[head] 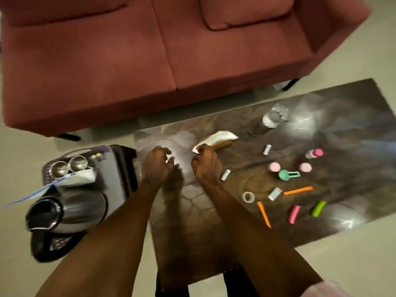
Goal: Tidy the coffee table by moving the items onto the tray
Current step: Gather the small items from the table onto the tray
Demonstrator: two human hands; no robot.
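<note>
The dark marbled coffee table [192,221] bears several small items. A white cloth-like piece [218,137] lies at its far left over a tan object. My right hand [205,165] pinches that piece's near corner. My left hand [155,166] hovers beside it over a bright reflection, fingers loosely curled, with nothing seen in them. The grey tray [119,166] stands left of the table and holds a steel kettle [70,209], two steel cups [68,166] and a zip bag [79,179].
Right of my hands lie white tubes [225,175], pink lids [274,167], a green scoop [288,174], a tape roll [248,197], orange clips [297,190], pink [294,213] and green [318,208] tubes. A red sofa [150,61] stands behind.
</note>
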